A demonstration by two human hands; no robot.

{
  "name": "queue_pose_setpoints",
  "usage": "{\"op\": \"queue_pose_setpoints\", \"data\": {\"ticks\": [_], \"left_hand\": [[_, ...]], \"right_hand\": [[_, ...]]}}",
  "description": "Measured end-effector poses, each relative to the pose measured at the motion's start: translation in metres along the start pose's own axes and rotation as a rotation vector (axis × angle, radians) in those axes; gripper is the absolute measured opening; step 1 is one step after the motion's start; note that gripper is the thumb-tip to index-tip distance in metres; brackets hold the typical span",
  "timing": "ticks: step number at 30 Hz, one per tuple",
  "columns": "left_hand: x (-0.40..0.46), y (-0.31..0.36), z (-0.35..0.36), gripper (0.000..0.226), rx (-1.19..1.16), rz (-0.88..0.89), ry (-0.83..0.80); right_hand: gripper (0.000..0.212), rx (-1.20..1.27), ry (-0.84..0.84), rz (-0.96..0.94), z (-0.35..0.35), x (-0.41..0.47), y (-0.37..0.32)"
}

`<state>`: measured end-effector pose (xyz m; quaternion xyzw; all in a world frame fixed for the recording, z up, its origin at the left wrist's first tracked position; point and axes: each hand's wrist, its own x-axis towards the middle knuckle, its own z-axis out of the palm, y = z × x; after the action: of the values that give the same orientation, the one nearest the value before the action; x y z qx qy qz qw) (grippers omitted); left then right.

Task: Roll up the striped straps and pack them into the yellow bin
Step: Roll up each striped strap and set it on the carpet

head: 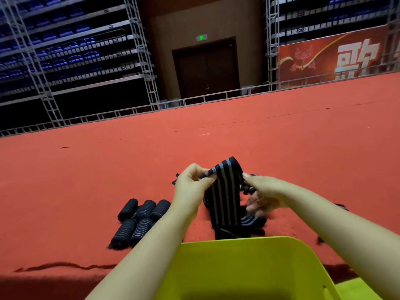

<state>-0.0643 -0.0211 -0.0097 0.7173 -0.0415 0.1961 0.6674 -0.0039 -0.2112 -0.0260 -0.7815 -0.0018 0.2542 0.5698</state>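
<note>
Right now the striped strap (225,191) hangs between the two hands, its long axis running almost straight down from a fold held up at the top to a loose tail lying on the red carpet (86,169) just beyond the yellow bin (238,267). The left hand (192,187) pinches the upper end of the strap between thumb and curled fingers, at the strap's left edge. The right hand (262,195) sits at the strap's right edge with its thumb against the fabric; its fingers are blurred, so how firmly it grips cannot be told. Both hands are level with the top fold, so rolling would most likely start there and travel down the hanging length toward the person. Five finished rolls (138,219) lie on the carpet to the left, nearer the left hand and well clear of the bin, whose visible inside shows no rolls yet.
</note>
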Motion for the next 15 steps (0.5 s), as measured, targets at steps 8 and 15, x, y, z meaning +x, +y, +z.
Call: {"op": "queue_pose_setpoints", "data": {"ticks": [8, 15], "left_hand": [[-0.004, 0.02, 0.006, 0.029, -0.041, 0.018, -0.225], [-0.01, 0.001, 0.003, 0.005, -0.005, -0.187, -0.448]], "right_hand": [[0.061, 0.911, -0.223, -0.066, -0.007, -0.024, -0.027], [0.037, 0.348, 0.15, -0.182, -0.009, -0.025, -0.004]]}}
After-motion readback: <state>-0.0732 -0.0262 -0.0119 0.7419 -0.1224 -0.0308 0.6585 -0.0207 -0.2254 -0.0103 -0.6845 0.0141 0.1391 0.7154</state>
